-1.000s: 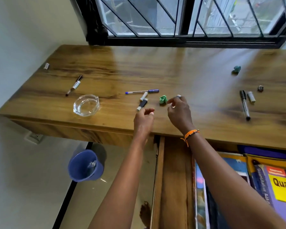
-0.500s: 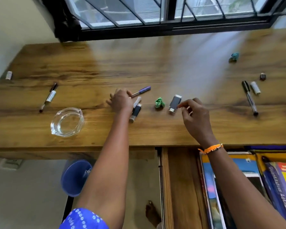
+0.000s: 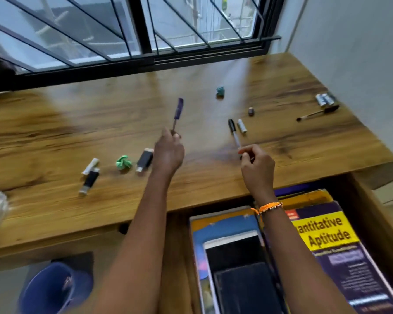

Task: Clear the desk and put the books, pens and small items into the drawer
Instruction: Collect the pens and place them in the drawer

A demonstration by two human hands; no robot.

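A wooden desk (image 3: 100, 132) sits under a barred window. The left hand (image 3: 168, 152) pinches a purple-capped pen (image 3: 177, 114), raised upright. The right hand (image 3: 256, 165) pinches the black pen's (image 3: 234, 132) near end, above the open drawer (image 3: 368, 200) of books.

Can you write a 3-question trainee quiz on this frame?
1. True or false: the left hand holds the purple-capped pen off the desk.
2. Which pen do the right hand fingers pinch? A) black-capped pen B) green pen C) red pen
3. Fill in: the books lie in the open ____.

Key: 1 true; 2 A; 3 drawer.
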